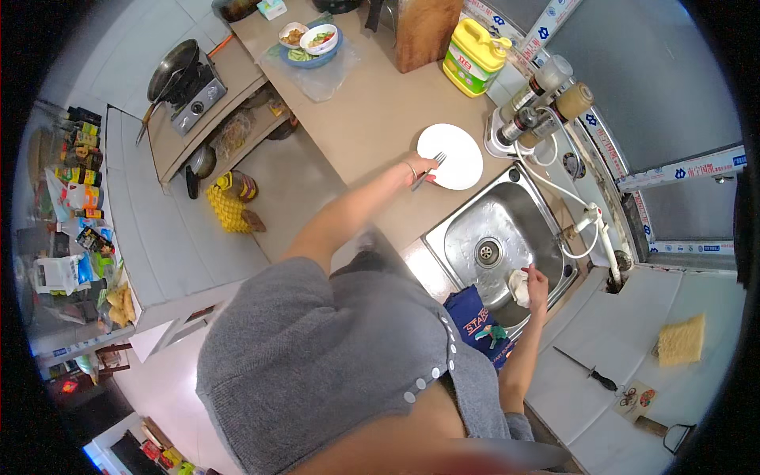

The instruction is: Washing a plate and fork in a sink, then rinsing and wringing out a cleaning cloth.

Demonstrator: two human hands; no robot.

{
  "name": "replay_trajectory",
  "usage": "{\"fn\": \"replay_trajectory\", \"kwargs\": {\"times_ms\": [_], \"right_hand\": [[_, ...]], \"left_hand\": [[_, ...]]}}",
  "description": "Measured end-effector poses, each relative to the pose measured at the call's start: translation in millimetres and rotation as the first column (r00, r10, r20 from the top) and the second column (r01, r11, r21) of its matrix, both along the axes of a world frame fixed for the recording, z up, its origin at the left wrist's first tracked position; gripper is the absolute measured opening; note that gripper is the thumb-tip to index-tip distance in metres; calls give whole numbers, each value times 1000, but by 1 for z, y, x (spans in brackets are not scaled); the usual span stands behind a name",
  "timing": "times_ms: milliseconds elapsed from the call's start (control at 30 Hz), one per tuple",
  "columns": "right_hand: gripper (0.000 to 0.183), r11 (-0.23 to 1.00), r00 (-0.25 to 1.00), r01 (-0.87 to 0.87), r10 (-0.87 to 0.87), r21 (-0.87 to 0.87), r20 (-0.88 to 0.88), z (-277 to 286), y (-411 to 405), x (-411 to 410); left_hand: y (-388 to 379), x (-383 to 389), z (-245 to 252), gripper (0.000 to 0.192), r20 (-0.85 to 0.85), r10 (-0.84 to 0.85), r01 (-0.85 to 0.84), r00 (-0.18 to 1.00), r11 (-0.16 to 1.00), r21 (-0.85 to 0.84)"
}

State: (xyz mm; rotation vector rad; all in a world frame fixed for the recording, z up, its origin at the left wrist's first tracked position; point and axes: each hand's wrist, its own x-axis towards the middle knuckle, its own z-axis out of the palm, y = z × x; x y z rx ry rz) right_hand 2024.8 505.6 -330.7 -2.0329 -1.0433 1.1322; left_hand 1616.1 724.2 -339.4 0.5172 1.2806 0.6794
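Note:
My left hand (423, 168) holds a metal fork (440, 158) at the near edge of a round white plate (454, 157). The tines point over the plate, and fingers overlap its rim. Whether the plate rests on the counter or is partly held, I cannot tell. Over the right part of the stainless steel sink (466, 228), my right hand (538, 287) pinches a crumpled white cloth (519, 288). Water drops show in the basin around its drain strainer (488, 252). A dark blue printed cloth (472, 314) hangs by the sink's near edge.
White piping with a tap (573, 228) rises behind the sink. Seasoning grinders (522, 122), a yellow detergent jug (475, 56) and a wooden board (424, 35) stand along the back. Food bowls (319, 39) sit on a blue plate (314, 60); a wok (172, 71) is farther left.

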Motion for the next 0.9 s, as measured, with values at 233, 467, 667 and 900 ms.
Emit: {"fn": "replay_trajectory", "kwargs": {"times_ms": [233, 467, 667, 900], "right_hand": [[47, 997, 942, 51, -66, 56, 328, 72, 22, 14], [62, 977, 809, 7, -129, 211, 574, 151, 92, 21], [48, 997, 733, -57, 4, 56, 680, 158, 122, 27], [45, 973, 781, -161, 21, 168, 624, 137, 117, 71]], "left_hand": [[-2, -57, 4, 34, 127, -494, 311, 860, 704, 638], [65, -33, 22, 39, -364, -500, 515, 786, 855, -61], [79, -33, 21, 40, -486, -536, 588, 690, 807, -55], [92, -30, 16, 67, -741, -505, 673, 443, 733, -98]]}}
